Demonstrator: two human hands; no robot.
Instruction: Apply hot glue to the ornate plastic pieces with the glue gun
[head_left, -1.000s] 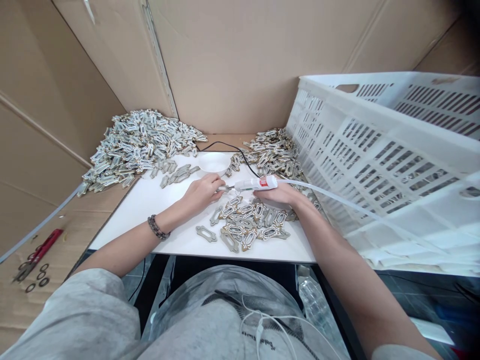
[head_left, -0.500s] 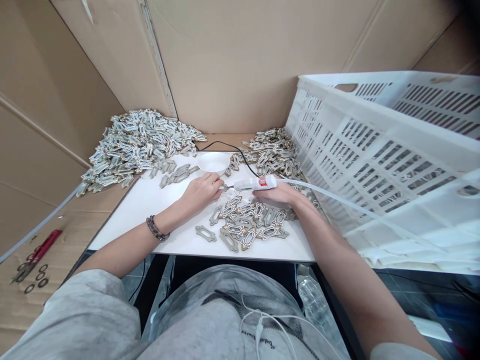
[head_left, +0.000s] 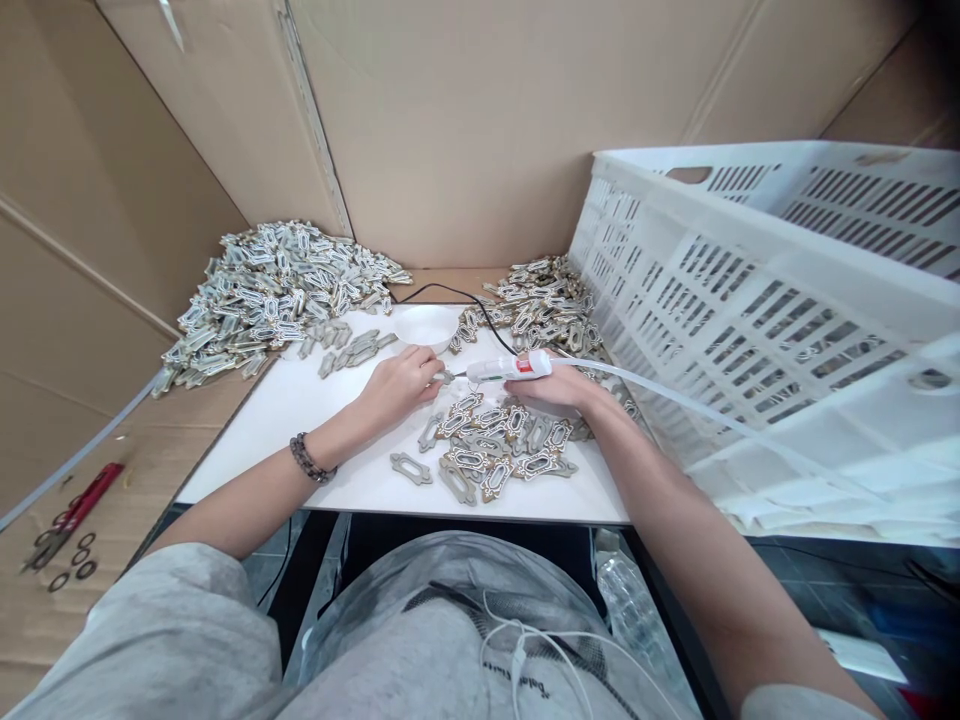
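Note:
My left hand is closed, with thumb and fingertips pinching a small grey ornate plate, mostly hidden by the fingers. My right hand wraps around the underside of a white glue gun with a red mark. The gun lies level, its thin nozzle pointing left at the plate; whether the two touch I cannot tell. From its back end runs a long translucent strand. Below both hands, a loose heap of ornate plates covers the white board, some plain grey, some with white and gold trim.
A white dish stands beyond my hands. Large piles of plates lie at the back left and back right. A slatted white crate rises on the right. Red-handled scissors and black rings lie left on cardboard.
Almost nothing differs. Both hands keep their hold, and the glue gun stays at the plate; the whole view has shifted very slightly.

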